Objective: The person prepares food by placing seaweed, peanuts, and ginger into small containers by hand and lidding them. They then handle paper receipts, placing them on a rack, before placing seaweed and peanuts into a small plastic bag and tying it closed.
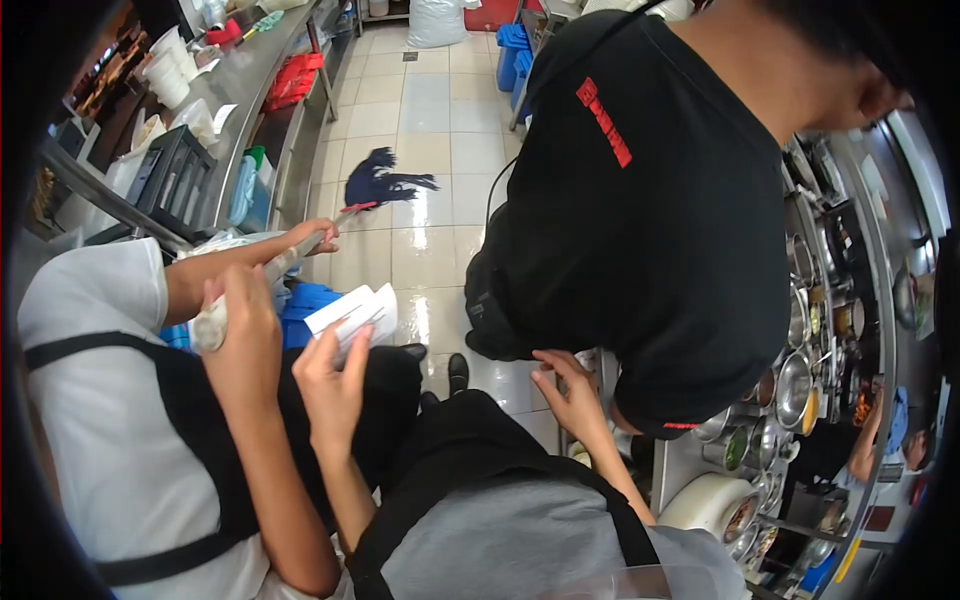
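Note:
My left hand is closed on white paper slips, gripped between thumb and fingers in front of my apron. The papers look folded or stacked, with faint print on them. My right hand holds nothing, its fingers loosely apart, right beside the black shirt of a person on my right. To my left, a person in a white shirt and dark apron grips a mop handle with both hands. The mop head, dark blue and stringy, lies on the tiled floor.
A steel counter with cups and containers runs along the left. Metal bowls and pans crowd the right-hand station, near a large white round container. Blue bins and a white sack stand farther back.

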Demonstrator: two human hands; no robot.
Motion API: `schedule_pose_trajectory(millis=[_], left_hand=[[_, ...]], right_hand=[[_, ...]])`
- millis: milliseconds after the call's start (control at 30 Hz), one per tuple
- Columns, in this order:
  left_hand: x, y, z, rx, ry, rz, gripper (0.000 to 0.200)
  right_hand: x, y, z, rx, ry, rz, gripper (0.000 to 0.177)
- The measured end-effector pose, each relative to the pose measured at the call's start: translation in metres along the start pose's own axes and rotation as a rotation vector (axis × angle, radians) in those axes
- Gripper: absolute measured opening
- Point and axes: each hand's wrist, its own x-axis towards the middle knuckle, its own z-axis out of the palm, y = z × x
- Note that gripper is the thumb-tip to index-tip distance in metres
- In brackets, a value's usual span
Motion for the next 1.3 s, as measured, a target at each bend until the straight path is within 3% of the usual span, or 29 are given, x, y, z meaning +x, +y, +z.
schedule_pose_trajectory(millis=[133, 200, 300, 367, 533, 700, 867, 1000, 1067, 1300], left_hand=[[0.03, -0.013, 0.008, -0.092, 0.085, -0.016, 0.017], [0.057, -0.01, 0.022, -0.066, 0.15, 0.014, 0.017], [0.108, 0.002, 0.062, -0.144, 0.185, 0.137, 0.018], [0.147, 0.012, 0.093, -0.174, 0.129, 0.266, 0.022], [0.206, 0.028, 0.157, -0.29, 0.091, 0.309, 0.021], [0.244, 0.026, 0.196, -0.402, 0.094, 0.354, 0.02], [0.305, 0.006, 0.244, -0.498, 0.066, 0.321, 0.018], [0.371, -0.02, 0.267, -0.479, -0.073, 0.207, 0.019], [0.412, -0.051, 0.276, -0.639, -0.121, 0.134, 0.023], [0.524, -0.193, 0.244, -0.412, -0.031, -0.044, 0.026]], right_hand=[[-0.024, 0.079, 0.01, -0.154, 0.108, 0.233, 0.045], [-0.033, 0.113, 0.022, 0.013, 0.221, 0.346, 0.048], [-0.037, 0.149, 0.029, 0.15, 0.206, 0.514, 0.049], [-0.034, 0.161, 0.029, 0.184, 0.19, 0.549, 0.05], [-0.002, 0.166, 0.02, 0.125, 0.187, 0.555, 0.052], [0.059, 0.159, -0.032, -0.193, 0.304, 0.452, 0.053], [0.144, 0.157, -0.118, -0.737, 0.447, 0.437, 0.055], [0.214, 0.174, -0.176, -1.177, 0.409, 0.715, 0.056], [0.247, 0.186, -0.195, -1.341, 0.334, 0.899, 0.057], [0.332, 0.239, -0.188, -1.605, -0.041, 1.364, 0.059]])
